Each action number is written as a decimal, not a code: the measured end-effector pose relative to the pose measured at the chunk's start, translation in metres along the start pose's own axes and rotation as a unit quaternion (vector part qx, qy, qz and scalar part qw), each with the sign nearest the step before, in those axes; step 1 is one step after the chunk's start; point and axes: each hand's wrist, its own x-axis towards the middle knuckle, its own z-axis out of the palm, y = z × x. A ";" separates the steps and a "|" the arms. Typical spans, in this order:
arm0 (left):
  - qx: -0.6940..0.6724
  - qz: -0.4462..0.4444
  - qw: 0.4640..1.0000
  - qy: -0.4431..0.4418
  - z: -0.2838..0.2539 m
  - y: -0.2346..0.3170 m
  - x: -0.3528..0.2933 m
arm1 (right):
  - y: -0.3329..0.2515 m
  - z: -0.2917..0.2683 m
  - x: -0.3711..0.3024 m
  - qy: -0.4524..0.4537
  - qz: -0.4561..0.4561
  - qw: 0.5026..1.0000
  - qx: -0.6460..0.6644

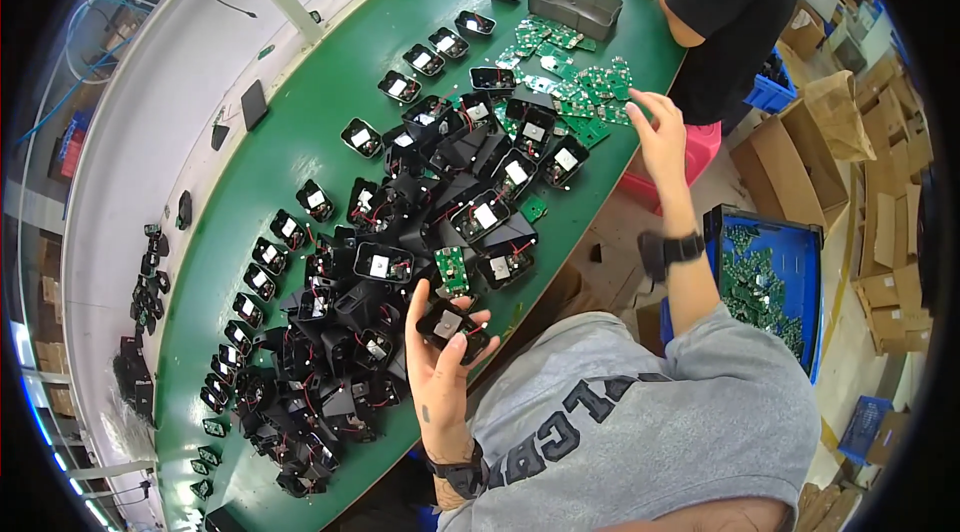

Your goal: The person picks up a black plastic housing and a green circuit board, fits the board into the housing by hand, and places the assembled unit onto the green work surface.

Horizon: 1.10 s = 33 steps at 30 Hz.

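Note:
My left hand [440,372] is closed around a small black plastic housing [447,326], tilted with its open side up and a pale part inside. Just beyond its fingertips shows a green circuit board [452,270]; whether it touches the housing I cannot tell. My right hand [662,142] is stretched out at the table's right edge, thumb and forefinger apart, beside a spread of loose green circuit boards [603,84]. I see nothing held in it. A large heap of black housings [350,307] with red wires lies left of my left hand.
On the green table [330,102], a curved row of black housings [362,137] runs along the far side. A grey bin [575,7] stands beyond the boards. Another person [735,12] works at the upper right. A blue crate [765,282] of boards and cardboard boxes [800,157] sit right.

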 end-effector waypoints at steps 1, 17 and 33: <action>0.016 0.021 0.999 0.023 0.003 0.001 0.000 | 0.026 0.001 0.002 0.011 -0.030 0.991 -0.128; 0.042 0.049 0.998 0.013 0.007 0.006 0.014 | -0.065 -0.027 -0.040 -0.079 0.029 0.952 0.294; 0.011 0.032 0.999 -0.035 -0.002 0.008 0.004 | -0.154 0.039 -0.113 -0.462 0.075 0.679 0.566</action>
